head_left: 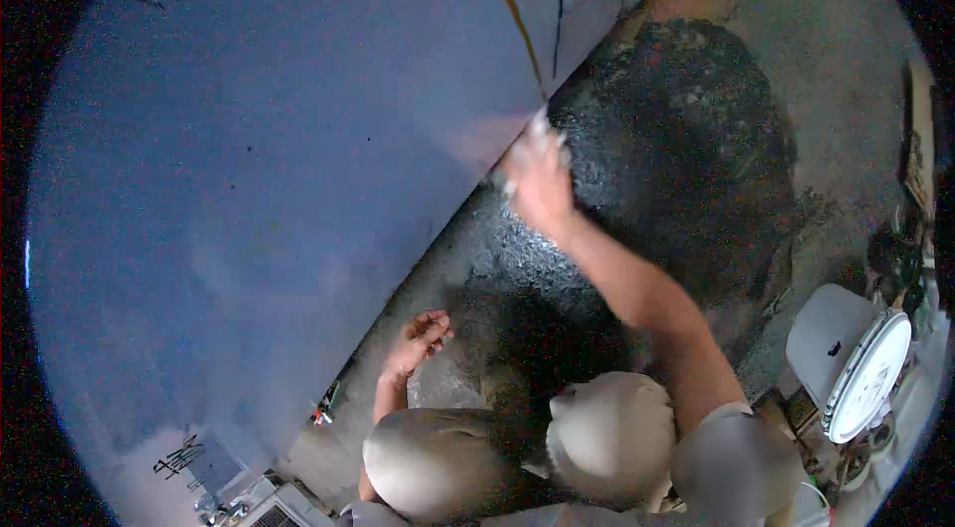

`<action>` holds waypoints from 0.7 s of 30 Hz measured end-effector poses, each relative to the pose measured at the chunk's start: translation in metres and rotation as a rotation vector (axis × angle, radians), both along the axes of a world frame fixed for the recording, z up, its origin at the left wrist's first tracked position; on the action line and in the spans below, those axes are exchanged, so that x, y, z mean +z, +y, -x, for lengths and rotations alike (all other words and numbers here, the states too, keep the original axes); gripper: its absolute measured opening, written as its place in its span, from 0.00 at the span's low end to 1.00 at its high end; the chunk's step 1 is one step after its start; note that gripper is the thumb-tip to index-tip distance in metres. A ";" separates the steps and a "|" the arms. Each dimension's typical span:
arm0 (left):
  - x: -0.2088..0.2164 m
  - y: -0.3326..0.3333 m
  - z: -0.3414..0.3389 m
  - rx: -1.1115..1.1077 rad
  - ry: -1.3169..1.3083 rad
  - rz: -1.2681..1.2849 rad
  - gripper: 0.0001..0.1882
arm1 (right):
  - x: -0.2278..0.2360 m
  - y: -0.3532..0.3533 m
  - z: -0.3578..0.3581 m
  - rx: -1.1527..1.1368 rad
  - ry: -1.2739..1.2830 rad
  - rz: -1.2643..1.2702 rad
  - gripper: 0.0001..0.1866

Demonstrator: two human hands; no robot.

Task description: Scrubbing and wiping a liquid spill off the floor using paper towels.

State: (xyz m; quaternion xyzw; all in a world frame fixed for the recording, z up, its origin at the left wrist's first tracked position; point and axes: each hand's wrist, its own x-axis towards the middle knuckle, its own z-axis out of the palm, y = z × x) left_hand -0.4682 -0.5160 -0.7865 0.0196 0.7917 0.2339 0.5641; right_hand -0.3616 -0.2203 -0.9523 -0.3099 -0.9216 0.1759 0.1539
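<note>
My right hand (542, 184) reaches out to the lower edge of a large blue-grey smooth surface (249, 229). Something white and crumpled (539, 129), like a cloth or tissue, shows at its fingers, blurred by motion. A faint pinkish reflection of the hand appears on the blue surface beside it. My left hand (420, 343) hovers lower down, near the same edge, its fingers curled in with nothing seen in them. A brownish-yellow streak (512, 5) and thin dark lines run down the blue surface to the edge above my right hand.
Dark, wet-looking ground (676, 159) lies along the blue surface. To the right sits a white bucket (831, 343) with a round white lid (868, 378) leaning at it, among clutter. A white boxy appliance (279, 507) stands at lower left, and a small colourful item (323, 408) is by the edge.
</note>
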 end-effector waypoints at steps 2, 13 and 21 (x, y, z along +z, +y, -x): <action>-0.003 -0.023 0.005 -0.020 0.053 -0.033 0.29 | 0.041 -0.046 -0.001 0.224 0.139 0.198 0.23; -0.012 -0.044 0.008 0.070 0.020 0.009 0.23 | 0.012 0.052 0.019 -0.297 0.179 -0.067 0.27; -0.012 -0.053 0.016 0.126 0.355 0.097 0.17 | 0.017 -0.195 -0.035 0.635 0.216 0.056 0.14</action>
